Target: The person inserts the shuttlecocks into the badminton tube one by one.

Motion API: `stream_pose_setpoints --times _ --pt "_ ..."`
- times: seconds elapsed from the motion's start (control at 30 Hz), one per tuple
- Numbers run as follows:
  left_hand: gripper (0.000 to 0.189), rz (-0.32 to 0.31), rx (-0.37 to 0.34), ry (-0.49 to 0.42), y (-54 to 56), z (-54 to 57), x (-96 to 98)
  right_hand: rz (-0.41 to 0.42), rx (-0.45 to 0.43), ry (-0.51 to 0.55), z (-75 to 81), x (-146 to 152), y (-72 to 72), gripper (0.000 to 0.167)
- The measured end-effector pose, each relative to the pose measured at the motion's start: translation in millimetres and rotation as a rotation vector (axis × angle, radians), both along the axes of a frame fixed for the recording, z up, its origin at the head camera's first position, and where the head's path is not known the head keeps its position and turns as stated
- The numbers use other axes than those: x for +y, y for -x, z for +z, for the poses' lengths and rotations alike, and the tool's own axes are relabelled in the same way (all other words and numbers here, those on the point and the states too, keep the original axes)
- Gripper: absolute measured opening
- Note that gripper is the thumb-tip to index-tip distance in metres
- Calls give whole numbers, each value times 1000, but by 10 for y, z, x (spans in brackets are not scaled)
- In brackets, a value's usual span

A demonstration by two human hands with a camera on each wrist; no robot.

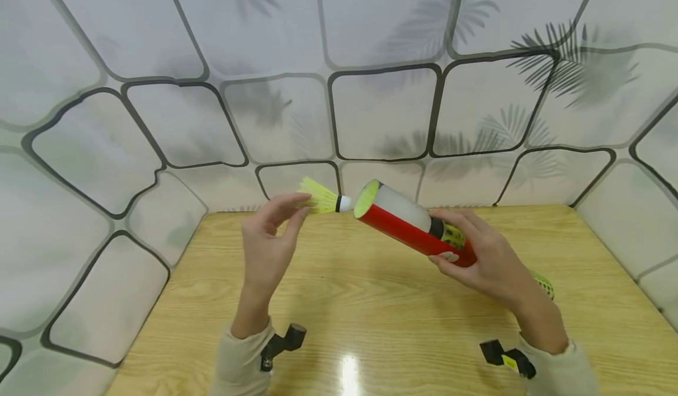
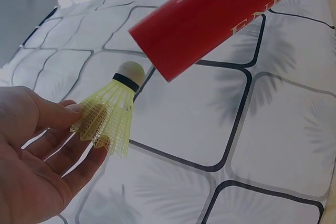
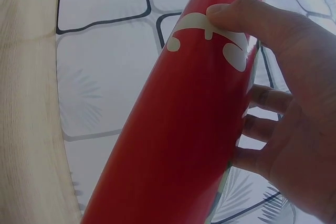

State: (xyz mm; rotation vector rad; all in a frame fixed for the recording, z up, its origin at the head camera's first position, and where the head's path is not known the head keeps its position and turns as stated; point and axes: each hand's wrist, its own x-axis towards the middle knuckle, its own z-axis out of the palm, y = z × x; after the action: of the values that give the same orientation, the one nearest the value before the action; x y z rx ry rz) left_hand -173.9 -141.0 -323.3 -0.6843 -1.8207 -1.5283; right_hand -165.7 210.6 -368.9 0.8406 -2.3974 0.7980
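A yellow shuttlecock (image 1: 324,198) with a white head and a black band is pinched by its skirt in my left hand (image 1: 275,237). Its head points right, just short of the mouth of a red shuttlecock tube (image 1: 394,229). My right hand (image 1: 484,258) grips that tube around its lower part, tilted with the open end up and to the left. In the left wrist view, the shuttlecock (image 2: 107,111) is held at the skirt's edge, apart from the tube (image 2: 194,24). The right wrist view has the thumb pressed on the tube's (image 3: 173,114) red side.
Behind the right wrist, a yellow-green mesh-patterned end (image 1: 544,285) shows, partly hidden by the arm. Below lies a light wooden table (image 1: 339,302). A patterned cloth wall (image 1: 381,113) rises behind the table and along both sides.
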Motion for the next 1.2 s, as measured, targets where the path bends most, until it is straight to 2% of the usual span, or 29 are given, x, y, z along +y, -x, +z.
stream_pose_setpoints --times 0.47,1.2 --pt "21 -33 24 16 27 -53 111 31 28 0 1 -41 25 77" --pt "23 -98 15 130 31 -154 283 48 -1 -6 -12 -106 -16 78"
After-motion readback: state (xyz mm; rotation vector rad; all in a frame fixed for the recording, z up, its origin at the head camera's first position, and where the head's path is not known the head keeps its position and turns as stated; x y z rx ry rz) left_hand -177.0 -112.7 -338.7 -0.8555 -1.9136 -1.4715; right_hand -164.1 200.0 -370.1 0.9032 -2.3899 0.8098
